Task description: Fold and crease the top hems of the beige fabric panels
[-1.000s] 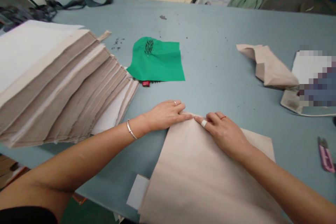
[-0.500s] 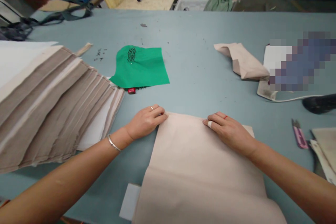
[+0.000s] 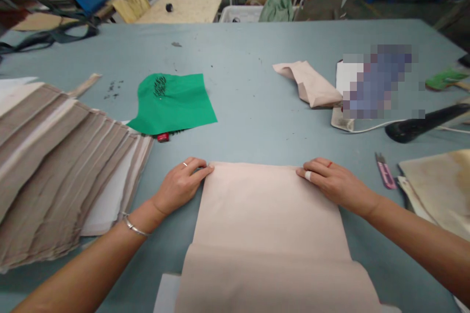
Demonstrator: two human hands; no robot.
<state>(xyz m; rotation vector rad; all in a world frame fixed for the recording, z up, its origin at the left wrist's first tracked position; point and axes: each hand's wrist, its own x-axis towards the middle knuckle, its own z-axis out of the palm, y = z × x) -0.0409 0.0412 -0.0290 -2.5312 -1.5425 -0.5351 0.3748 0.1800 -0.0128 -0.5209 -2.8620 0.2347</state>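
Observation:
A pale beige piece of fabric (image 3: 271, 215) lies on the table in front of me, its near part folded or bulging up toward the bottom of the view. My left hand (image 3: 183, 181) pinches its far left corner between thumb and fingers. At the far right corner, my right hand (image 3: 332, 181) is closed on the same edge, thumb and fingertips together. The far edge runs nearly straight between the two hands. Part of a white card or paper (image 3: 167, 293) shows from under the fabric at the lower left.
Layered beige and white fabric pieces (image 3: 73, 156) are stacked at left. Beyond lie a green cloth (image 3: 176, 102), a small red object (image 3: 163, 137) and a crumpled beige piece (image 3: 308, 83). Pink thread snips (image 3: 385, 171), a black-ended object (image 3: 422, 124) and folded cloth (image 3: 436, 181) are at right.
My right hand has moved right along the far edge to the corner, and that edge now lies straighter. My left hand still holds the left corner. The camera view has swung somewhat right.

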